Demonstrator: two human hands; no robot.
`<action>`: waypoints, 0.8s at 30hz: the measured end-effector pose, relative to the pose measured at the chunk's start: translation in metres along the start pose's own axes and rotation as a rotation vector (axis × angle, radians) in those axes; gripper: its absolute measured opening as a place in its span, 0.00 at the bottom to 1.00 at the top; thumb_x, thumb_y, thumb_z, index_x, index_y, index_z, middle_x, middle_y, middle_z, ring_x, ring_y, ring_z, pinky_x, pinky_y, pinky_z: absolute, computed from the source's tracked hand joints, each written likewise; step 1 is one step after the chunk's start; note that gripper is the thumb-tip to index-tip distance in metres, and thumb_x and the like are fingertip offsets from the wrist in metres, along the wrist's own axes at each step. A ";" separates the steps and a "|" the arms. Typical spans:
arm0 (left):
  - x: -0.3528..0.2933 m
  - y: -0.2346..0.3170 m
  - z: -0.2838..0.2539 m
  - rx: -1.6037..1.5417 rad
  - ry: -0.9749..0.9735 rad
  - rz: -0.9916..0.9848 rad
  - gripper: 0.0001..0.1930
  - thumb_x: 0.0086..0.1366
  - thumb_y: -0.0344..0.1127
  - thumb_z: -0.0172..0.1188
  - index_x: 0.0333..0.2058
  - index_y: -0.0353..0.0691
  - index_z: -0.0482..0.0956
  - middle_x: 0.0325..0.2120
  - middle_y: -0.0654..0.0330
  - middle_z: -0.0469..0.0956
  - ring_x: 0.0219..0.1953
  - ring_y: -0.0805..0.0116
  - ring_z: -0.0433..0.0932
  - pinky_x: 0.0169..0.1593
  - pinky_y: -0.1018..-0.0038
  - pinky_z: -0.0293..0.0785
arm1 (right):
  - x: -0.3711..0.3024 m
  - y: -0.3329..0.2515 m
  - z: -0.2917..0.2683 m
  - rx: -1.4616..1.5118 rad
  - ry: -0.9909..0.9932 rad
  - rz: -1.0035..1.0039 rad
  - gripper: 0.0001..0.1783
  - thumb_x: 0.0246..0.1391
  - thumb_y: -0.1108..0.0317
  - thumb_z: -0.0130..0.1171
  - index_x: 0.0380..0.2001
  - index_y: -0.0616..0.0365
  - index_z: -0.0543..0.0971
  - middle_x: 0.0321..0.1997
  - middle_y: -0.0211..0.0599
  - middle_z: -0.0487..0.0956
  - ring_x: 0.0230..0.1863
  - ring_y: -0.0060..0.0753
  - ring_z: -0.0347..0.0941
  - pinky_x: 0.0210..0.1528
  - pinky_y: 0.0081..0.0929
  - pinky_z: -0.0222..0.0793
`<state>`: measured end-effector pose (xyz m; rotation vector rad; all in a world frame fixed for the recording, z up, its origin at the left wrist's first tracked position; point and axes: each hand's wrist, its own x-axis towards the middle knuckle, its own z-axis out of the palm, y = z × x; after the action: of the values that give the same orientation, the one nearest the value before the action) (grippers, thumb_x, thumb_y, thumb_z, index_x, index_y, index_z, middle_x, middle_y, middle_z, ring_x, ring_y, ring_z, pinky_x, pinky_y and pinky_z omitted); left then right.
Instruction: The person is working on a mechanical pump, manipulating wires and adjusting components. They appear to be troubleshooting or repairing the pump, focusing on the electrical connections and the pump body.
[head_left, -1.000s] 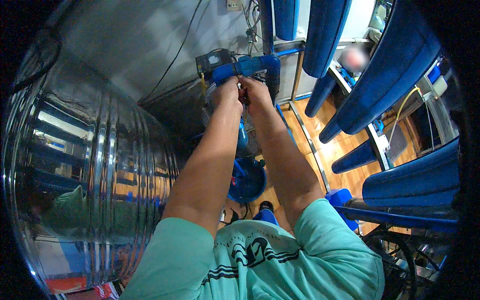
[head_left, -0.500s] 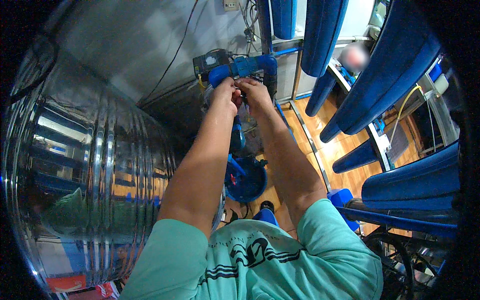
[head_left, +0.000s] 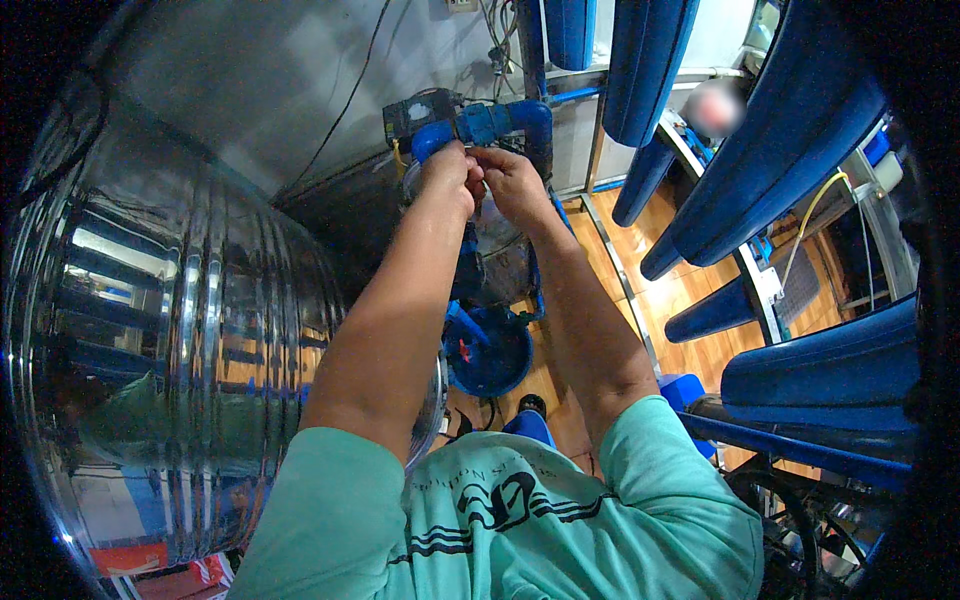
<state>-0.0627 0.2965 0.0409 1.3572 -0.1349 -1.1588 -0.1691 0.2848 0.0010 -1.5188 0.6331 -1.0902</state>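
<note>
Left grip (head_left: 450, 183) and right grip (head_left: 516, 189) nearly meet, fingers bent in toward each other just below the blue pipe fitting (head_left: 483, 124); how far either is open, and whether anything is held, cannot be told, since the backs of the hands cover the fingertips. Contact with the fitting also unclear. Fitting sits between a blue elbow (head_left: 432, 137) on the left, partly behind the left grip, and a second bend (head_left: 538, 120) on the right that turns downward. Dark control box (head_left: 408, 116) behind the left elbow; cables (head_left: 498, 62) on the wall above, cut off by the upper edge. Below the hands, between the forearms: dark pipework, shadowed and hard to make out, then a blue tub (head_left: 505, 385) with a small red object (head_left: 465, 351) inside, kind not discernible; left part of the tub hidden by the left forearm. Ribbed steel tank (head_left: 230, 300) at far left, reflections confusing its surface. Right side: large blue cylinders (head_left: 775, 150), several cropped, above the tiled floor (head_left: 640, 262). Blurred patch (head_left: 714, 109) among them, unreadable.
</note>
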 end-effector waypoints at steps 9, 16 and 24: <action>-0.007 -0.020 -0.010 -0.082 -0.079 0.128 0.09 0.63 0.37 0.50 0.23 0.46 0.70 0.17 0.68 0.68 0.16 0.73 0.67 0.19 0.74 0.62 | 0.011 -0.001 -0.010 -0.089 0.062 0.178 0.13 0.55 0.66 0.59 0.37 0.67 0.81 0.30 0.38 0.82 0.31 0.26 0.75 0.37 0.25 0.70; 0.000 -0.038 -0.012 0.039 -0.034 0.379 0.09 0.64 0.40 0.50 0.27 0.43 0.72 0.19 0.66 0.70 0.19 0.75 0.70 0.22 0.76 0.67 | 0.029 0.027 -0.009 -0.014 0.062 0.180 0.14 0.54 0.63 0.61 0.28 0.66 0.81 0.23 0.37 0.80 0.24 0.28 0.74 0.29 0.28 0.69; -0.015 -0.038 -0.019 0.041 0.021 0.492 0.07 0.64 0.38 0.57 0.31 0.41 0.76 0.20 0.65 0.72 0.21 0.74 0.73 0.23 0.76 0.67 | 0.011 -0.003 -0.005 0.246 -0.010 0.298 0.13 0.58 0.62 0.60 0.36 0.63 0.80 0.29 0.32 0.80 0.29 0.23 0.73 0.32 0.22 0.67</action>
<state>-0.0791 0.3280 0.0125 1.2767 -0.4535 -0.7297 -0.1689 0.2740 0.0074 -1.1750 0.6683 -0.8953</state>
